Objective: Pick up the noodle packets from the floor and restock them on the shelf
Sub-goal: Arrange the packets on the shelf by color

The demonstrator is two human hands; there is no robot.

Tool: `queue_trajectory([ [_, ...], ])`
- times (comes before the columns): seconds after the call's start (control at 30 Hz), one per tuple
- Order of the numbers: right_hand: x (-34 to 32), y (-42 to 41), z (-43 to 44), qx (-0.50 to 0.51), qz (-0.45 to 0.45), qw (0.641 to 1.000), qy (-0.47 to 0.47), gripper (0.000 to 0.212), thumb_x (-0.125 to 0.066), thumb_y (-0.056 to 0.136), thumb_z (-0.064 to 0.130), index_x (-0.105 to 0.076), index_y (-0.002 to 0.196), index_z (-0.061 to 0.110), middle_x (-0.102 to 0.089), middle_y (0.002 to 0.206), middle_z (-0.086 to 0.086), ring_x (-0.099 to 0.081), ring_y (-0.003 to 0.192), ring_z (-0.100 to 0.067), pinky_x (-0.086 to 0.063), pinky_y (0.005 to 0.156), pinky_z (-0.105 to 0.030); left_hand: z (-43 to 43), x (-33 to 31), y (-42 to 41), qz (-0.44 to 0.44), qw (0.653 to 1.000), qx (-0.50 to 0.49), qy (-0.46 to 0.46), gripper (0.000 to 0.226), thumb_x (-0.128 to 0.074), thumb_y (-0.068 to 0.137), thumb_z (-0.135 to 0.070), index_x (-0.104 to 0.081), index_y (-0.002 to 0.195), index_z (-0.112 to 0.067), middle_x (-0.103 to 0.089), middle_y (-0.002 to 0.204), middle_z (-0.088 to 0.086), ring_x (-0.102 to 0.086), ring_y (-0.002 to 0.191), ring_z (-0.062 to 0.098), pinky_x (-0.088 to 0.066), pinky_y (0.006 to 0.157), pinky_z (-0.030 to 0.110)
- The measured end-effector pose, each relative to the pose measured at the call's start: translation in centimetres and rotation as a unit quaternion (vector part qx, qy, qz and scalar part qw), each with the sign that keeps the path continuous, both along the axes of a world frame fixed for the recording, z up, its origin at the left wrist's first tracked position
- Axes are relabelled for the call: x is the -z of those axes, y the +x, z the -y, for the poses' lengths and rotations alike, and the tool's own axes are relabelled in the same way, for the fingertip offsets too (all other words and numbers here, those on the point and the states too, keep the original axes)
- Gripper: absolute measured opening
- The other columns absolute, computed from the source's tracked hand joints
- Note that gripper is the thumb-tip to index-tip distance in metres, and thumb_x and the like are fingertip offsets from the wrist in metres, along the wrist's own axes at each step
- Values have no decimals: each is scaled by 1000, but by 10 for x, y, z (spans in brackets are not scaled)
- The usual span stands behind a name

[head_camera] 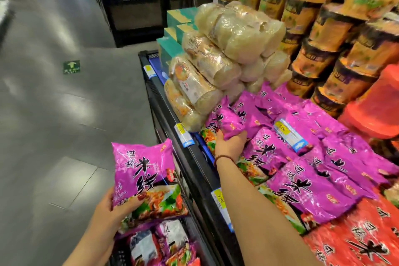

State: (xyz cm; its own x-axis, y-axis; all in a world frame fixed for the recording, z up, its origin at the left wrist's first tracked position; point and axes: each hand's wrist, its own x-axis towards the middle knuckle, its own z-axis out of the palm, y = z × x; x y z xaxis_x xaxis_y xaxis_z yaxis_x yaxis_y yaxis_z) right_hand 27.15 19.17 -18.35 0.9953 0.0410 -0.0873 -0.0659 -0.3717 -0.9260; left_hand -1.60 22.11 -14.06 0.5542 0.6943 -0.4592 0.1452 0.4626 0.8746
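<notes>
Packets: purple noodle packet [142, 170] lower left, left grip [110, 205] closed on its bottom edge | second purple packet [230, 117] centre, on shelf [190, 170] pile, right grip [230, 143] curled round its lower end | judged light, slippery film, brittle contents: hold the edges, no squeezing.

Floor aisle [54, 125] on the left was open from near to far, ending at a dark display stand [133, 13]. On the right, the shelf [160, 112] was covered edge to edge by purple packets [336, 170]. Stacked clear noodle bags [233, 45] blocked its far left and stacked tubs [319, 54] its far right. Open room remained above the packets.
</notes>
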Motion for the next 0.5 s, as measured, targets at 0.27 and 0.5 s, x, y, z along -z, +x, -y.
queue_trajectory([
  [0.27,15,-16,22,-43,442,878,-179,80,-71,78,21,-31,144,2,-32,148,-17,-27,139,-33,-13,120,-40,-3,5,-7,13,1000,10,-3,127,-94,5,-53,-53,122,-22,-74,97,13,-73,82,35,-55,68,41],
  [0.5,21,1,13,-329,441,664,-506,60,-65,84,46,-50,140,30,-35,154,-9,-21,145,-37,23,112,-55,-8,8,-10,12,1000,2,0,120,-92,7,-56,-55,117,-24,-75,96,8,-73,82,30,-54,67,39],
])
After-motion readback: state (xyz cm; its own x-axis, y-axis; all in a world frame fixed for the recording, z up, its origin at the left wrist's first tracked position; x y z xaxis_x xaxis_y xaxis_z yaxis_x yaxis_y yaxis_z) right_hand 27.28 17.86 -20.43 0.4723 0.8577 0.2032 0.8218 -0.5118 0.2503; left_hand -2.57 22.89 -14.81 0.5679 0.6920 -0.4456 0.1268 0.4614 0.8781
